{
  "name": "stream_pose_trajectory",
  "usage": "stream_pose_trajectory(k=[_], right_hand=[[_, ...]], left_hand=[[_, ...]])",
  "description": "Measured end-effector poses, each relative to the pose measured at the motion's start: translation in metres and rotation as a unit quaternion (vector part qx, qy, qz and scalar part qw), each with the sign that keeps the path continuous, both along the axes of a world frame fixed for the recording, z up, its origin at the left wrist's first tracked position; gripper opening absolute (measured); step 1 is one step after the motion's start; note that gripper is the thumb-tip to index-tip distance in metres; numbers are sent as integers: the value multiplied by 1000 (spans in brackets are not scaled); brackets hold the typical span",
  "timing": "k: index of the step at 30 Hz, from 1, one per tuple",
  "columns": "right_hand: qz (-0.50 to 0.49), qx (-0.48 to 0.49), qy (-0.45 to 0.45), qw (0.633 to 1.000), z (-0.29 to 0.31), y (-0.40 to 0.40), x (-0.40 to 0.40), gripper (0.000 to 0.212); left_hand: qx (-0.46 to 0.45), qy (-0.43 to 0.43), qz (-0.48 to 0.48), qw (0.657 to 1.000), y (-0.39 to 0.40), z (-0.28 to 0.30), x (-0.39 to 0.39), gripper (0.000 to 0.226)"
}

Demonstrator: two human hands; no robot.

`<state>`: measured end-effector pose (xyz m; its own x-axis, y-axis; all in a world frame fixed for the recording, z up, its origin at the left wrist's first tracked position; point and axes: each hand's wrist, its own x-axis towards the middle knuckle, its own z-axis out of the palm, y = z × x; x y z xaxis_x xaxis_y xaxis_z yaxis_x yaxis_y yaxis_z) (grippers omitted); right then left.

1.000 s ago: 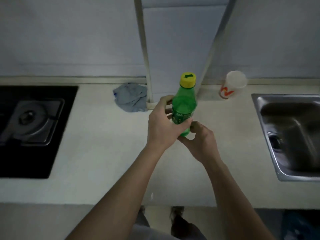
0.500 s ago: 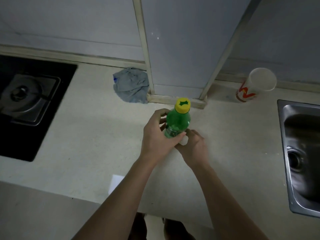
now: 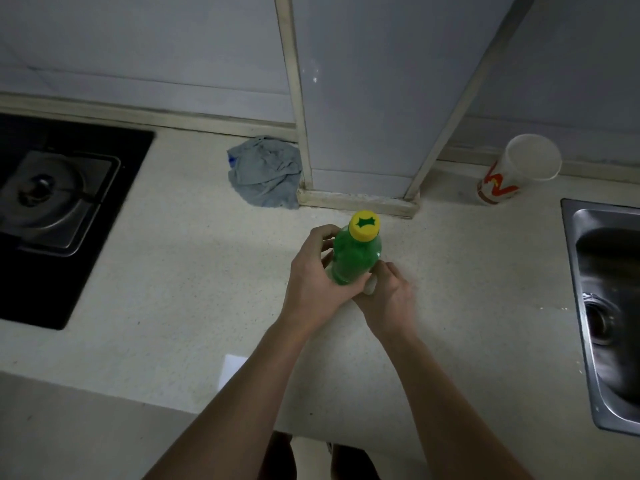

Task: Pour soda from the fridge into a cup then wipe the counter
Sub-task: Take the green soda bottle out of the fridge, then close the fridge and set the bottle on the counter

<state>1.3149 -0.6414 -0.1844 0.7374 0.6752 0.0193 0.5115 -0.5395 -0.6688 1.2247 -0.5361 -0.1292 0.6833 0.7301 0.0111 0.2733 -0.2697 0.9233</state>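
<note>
A green soda bottle (image 3: 356,258) with a yellow cap stands upright over the pale counter (image 3: 194,271), cap on. My left hand (image 3: 313,282) wraps around its left side. My right hand (image 3: 388,299) touches its lower right part, fingers curled against the base. A white paper cup (image 3: 519,168) with a red and yellow logo stands upright at the back right, beside the wall. A crumpled grey-blue cloth (image 3: 265,171) lies at the back of the counter, against the left of a boxed wall column.
A black gas hob (image 3: 59,209) with a burner fills the left. A steel sink (image 3: 609,306) is set into the counter at the right. The tiled column (image 3: 360,199) juts onto the counter behind the bottle. A small white paper (image 3: 232,370) lies near the front edge.
The view has tilted down and moved closer to the counter. The bottle has come lower, with both hands staying on it.
</note>
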Motion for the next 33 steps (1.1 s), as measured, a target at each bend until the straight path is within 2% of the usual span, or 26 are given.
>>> stream_pose_trajectory(k=[5,8,10,13,16,23,28,33], right_hand=[[5,-33,8,999,1,-2,-6,46],[1,-76,18,997,8,-9,-9,61],[1,-100,9,995,17,-16,-13,66],[0,-143,2,990,34,-24,-26,67],[-3,-150,-13,989,50,-26,-45,62],[32,-119,-111,986,76,-9,-95,49],[49,-84,-148,984,87,23,-124,47],[112,-51,-156,980,99,55,-148,46]], left_hand=[[25,26,-25,999,3,-3,-6,72],[31,105,-62,992,7,-1,-18,93],[56,161,-70,983,8,3,-34,97],[129,209,-82,966,7,8,-62,88],[165,239,-84,953,8,16,-85,78],[278,242,-82,926,24,36,-122,62],[295,237,-63,923,42,39,-155,59],[306,229,15,924,53,49,-195,56]])
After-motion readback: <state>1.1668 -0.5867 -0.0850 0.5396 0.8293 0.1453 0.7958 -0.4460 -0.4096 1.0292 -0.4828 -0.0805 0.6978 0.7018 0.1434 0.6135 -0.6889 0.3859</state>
